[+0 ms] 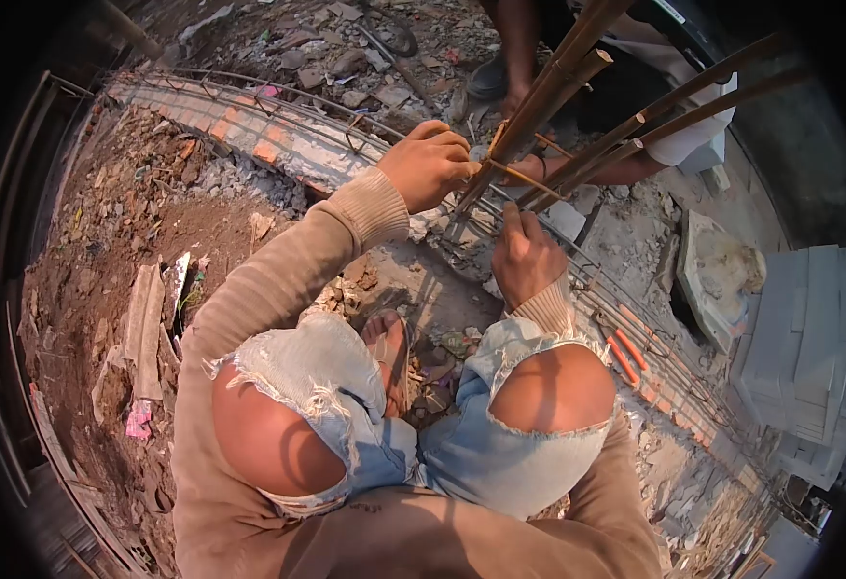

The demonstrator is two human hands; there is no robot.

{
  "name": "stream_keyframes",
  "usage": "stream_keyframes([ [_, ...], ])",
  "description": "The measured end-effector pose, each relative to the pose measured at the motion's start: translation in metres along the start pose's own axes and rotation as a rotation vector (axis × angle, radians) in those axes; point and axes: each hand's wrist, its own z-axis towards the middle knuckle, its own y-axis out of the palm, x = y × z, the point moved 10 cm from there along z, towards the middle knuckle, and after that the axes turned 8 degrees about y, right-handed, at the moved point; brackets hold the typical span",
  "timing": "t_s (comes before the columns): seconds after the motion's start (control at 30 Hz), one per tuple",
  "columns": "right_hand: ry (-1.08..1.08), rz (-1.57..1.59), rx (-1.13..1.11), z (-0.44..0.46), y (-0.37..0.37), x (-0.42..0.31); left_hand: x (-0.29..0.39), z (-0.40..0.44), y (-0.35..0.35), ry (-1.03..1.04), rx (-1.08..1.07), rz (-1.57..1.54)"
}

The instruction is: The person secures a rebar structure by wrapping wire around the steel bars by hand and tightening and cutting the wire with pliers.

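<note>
My left hand (429,166) is closed, its fingertips pressed together beside the brown upright rods (529,114). What it pinches is too small to tell. A thin rusty stirrup (531,178) rings the rods at that height. Lower and to the right, my right hand (531,253) has its fingers bent against the horizontal steel bars (583,261) at the foot of the rods; its grip is partly hidden. Across from me, another person's hand (527,171) reaches in behind the rods.
The long rebar cage (278,108) lies over a brick-and-concrete strip running diagonally past me. Orange-handled pliers (627,353) rest on it at right. Pale stacked panels (797,338) and a broken slab (717,275) stand farther right. Rubble and soil (104,289) cover the left ground.
</note>
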Motion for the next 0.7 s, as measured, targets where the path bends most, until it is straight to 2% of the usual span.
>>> stream_keyframes([
  [0.07, 0.004, 0.046, 0.017, 0.004, -0.001, -0.002, 0.001, 0.001, 0.004, 0.013, 0.014, 0.027],
  [0.13, 0.007, 0.089, 0.037, 0.008, -0.001, -0.004, -0.008, -0.001, 0.02, -0.109, -0.112, 0.04],
  [0.17, -0.003, 0.148, 0.087, 0.009, -0.004, -0.005, -0.008, -0.001, 0.02, -0.109, -0.11, 0.041],
  [0.23, -0.013, 0.207, 0.14, 0.01, -0.004, -0.007, -0.021, -0.004, 0.016, -0.277, -0.059, -0.018],
  [0.27, 0.016, 0.272, 0.168, 0.011, -0.005, -0.005, -0.02, -0.004, 0.013, -0.274, -0.058, -0.016],
  [0.33, 0.046, 0.339, 0.202, 0.012, -0.004, -0.005, -0.024, -0.008, 0.008, -0.419, -0.16, -0.096],
  [0.4, 0.121, 0.479, 0.203, 0.012, -0.001, 0.002, -0.018, -0.006, 0.002, -0.444, -0.131, -0.197],
  [0.43, 0.12, 0.483, 0.206, 0.011, 0.0, 0.002, -0.028, -0.021, 0.016, -0.726, -0.092, -0.639],
  [0.47, 0.204, 0.56, 0.114, 0.011, 0.011, 0.008, -0.027, -0.037, 0.036, -0.999, -0.045, -1.089],
  [0.5, 0.287, 0.637, 0.021, 0.01, 0.021, 0.012, -0.025, -0.046, 0.043, -1.134, 0.09, -1.342],
  [0.6, 0.409, 0.782, -0.091, 0.007, 0.029, 0.018, -0.016, -0.054, 0.057, -1.215, 0.142, -1.5],
  [0.7, 0.437, 0.829, -0.072, 0.005, 0.025, 0.019, -0.003, -0.049, 0.059, -1.195, 0.137, -1.561],
])
